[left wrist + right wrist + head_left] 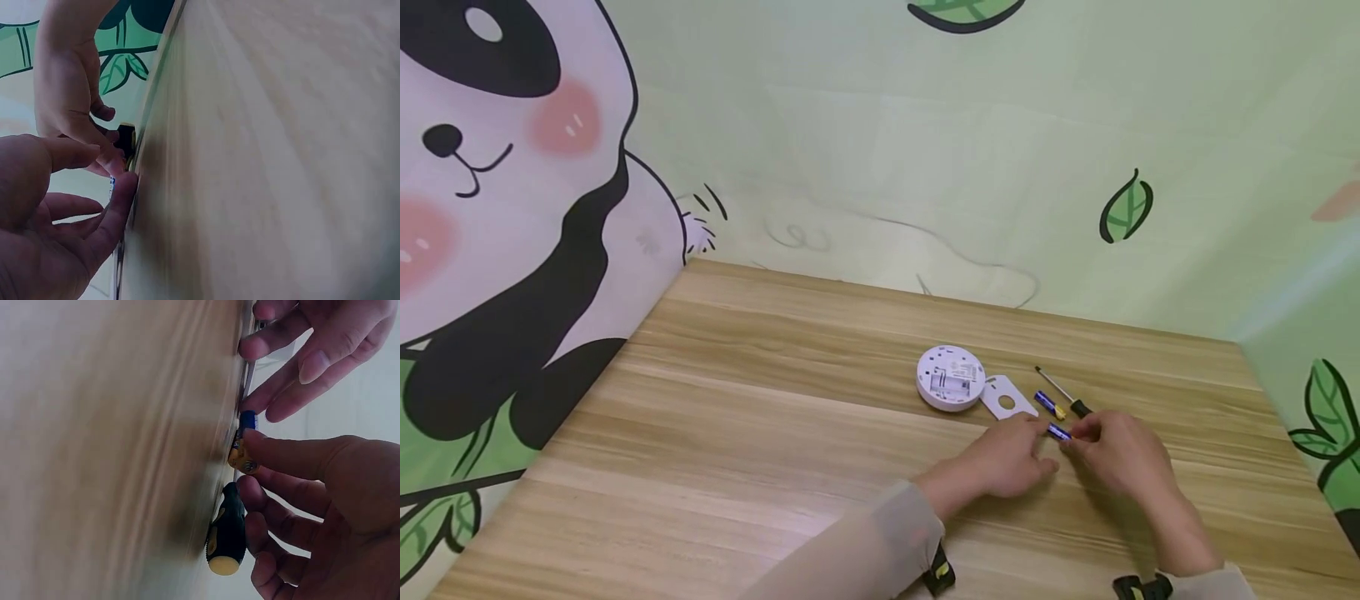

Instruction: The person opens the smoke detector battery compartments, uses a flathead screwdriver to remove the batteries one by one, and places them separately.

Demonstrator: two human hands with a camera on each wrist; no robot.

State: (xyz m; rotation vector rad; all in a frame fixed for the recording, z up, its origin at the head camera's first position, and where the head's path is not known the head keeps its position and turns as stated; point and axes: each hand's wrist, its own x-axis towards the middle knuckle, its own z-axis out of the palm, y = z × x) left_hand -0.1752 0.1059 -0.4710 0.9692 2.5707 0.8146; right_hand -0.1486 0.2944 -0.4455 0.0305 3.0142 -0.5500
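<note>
My right hand [1123, 457] pinches a blue and yellow battery [245, 447] at its yellow end, low over the wooden table. Just left of the battery is my left hand [1009, 457], its fingers extended and the fingertips close to the blue end; whether they touch it is hard to tell. A second blue and yellow battery [1049, 405] lies slightly farther back. Beside it rests a screwdriver [226, 534] with a black and yellow handle, near the right hand's lower fingers. A round white device [951, 357] sits to the left, its battery compartment facing up.
Between the round device and the left hand lies a flat white plate [1000, 387] with a round hole. The wooden tabletop [760, 400] meets a green backdrop [850, 150] printed with a panda and leaves at its back and sides.
</note>
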